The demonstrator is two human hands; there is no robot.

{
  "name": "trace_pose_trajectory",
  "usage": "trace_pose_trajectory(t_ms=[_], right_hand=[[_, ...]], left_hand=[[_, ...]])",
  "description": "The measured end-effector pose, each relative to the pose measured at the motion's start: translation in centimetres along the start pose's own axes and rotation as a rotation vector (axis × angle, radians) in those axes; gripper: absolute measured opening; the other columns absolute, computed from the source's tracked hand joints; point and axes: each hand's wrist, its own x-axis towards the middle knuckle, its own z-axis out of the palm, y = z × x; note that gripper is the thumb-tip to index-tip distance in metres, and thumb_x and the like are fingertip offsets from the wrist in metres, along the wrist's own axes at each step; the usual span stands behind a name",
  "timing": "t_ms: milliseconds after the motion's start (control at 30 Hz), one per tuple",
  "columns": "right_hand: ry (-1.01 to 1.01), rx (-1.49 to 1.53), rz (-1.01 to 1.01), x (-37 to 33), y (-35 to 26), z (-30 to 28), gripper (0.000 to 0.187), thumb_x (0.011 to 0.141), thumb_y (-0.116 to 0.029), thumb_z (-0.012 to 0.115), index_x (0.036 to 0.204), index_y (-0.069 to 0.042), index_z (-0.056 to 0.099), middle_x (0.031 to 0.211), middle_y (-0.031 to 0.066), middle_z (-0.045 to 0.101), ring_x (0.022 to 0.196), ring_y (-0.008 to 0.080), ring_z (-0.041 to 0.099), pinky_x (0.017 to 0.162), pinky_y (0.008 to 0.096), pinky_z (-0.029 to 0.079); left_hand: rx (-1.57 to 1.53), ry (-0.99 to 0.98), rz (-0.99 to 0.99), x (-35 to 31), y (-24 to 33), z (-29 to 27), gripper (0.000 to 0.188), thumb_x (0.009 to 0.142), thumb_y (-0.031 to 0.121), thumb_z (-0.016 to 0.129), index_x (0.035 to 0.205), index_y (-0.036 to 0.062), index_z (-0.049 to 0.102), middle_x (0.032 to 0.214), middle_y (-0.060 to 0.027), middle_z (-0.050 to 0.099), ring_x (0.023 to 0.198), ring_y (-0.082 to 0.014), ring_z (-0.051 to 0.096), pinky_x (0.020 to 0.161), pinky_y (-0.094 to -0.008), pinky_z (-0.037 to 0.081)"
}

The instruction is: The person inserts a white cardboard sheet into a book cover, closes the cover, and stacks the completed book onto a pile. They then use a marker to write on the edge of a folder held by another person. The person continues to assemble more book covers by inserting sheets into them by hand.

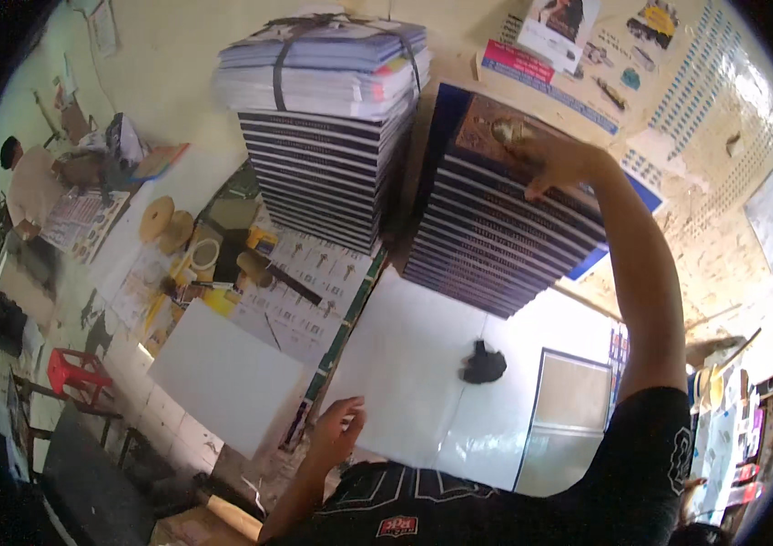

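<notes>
White sheet lies flat at lower centre of the frame, the left hand resting open-fingered on its near edge, gripping nothing. Farther up, the right hand curls loosely over the top book of the tall striped stack at upper right. A careless tug there could slide the leaning stack toward the bundled pile beside it.

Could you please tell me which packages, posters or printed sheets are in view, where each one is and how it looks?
Strapped white paper bundle: atop the left dark book stack.
Colourful wall posters: upper right, rectangular, pink, blue and yellow.
Pale printed sheet: on the table below the left stack, rows of small figures.
</notes>
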Motion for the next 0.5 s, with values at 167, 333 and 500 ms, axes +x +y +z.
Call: trace_pose_trajectory(t_ms=[167,333,500], right_hand=[[0.754,0.244,0.136,-3.4,-6.6,3.4,0.078,0.076,-0.028,0.080,0.141,-0.004,0.044,0.135,0.0181,0.055,0.125,0.0311,0.052,0.106,0.0362,0.040],[0.930,0.884,0.081,-12.6,-10.9,15.9,0.054,0.086,-0.021,0.072,0.130,0.000,0.051,0.121,0.0185,0.063,0.115,0.0273,0.060,0.099,0.0398,0.047],[0.637,1.124,0.530,-23.0,-10.9,30.6,0.045,0.088,-0.005,0.068,0.129,0.002,0.052,0.118,0.0142,0.064,0.105,0.0229,0.064,0.092,0.0354,0.051]], left_hand=[[-0.588,-0.883,0.167,-1.9,1.6,1.7,0.050,0.102,0.036,0.047,0.146,0.0131,0.041,0.146,-0.0146,0.045,0.137,-0.0304,0.038,0.114,-0.0428,0.029],[0.252,-1.304,0.480,-0.9,-3.3,6.1,0.057,0.100,0.046,0.044,0.148,0.0152,0.038,0.149,-0.0155,0.041,0.136,-0.0334,0.040,0.114,-0.0455,0.030],[0.625,-0.912,0.269,-0.6,-3.3,2.5,0.050,0.097,0.038,0.053,0.141,0.0130,0.048,0.141,-0.0179,0.049,0.129,-0.0321,0.048,0.109,-0.0420,0.038]])
